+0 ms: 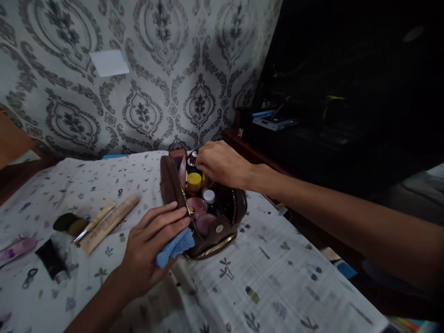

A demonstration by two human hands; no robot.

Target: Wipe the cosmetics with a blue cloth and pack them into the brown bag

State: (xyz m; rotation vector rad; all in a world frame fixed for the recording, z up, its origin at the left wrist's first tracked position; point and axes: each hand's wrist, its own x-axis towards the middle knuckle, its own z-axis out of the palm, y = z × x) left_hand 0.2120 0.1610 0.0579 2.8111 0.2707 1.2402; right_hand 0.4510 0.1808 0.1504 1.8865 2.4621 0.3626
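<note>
A brown cosmetic bag (166, 180) stands unzipped on the patterned sheet. Inside it are a pot with a yellow lid (194, 181), a white-capped bottle (209, 197), pink round containers (205, 224) and a dark bottle with a silver top (192, 159). My left hand (149, 245) rests its fingers along the bag's near left side and holds a blue cloth (176, 247) under its palm. My right hand (220, 162) reaches over the bag's far side, fingers curled down beside the silver-topped bottle. Its fingertips are hidden, so what they grip cannot be made out.
Left of the bag lie a beige tube (109, 224), a slim brush (95, 222), a black tube (52, 261), a dark round item (65, 222) and a pink item (19, 248). Patterned wall (142, 111) stands behind; a dark shelf area (274, 120) is at right.
</note>
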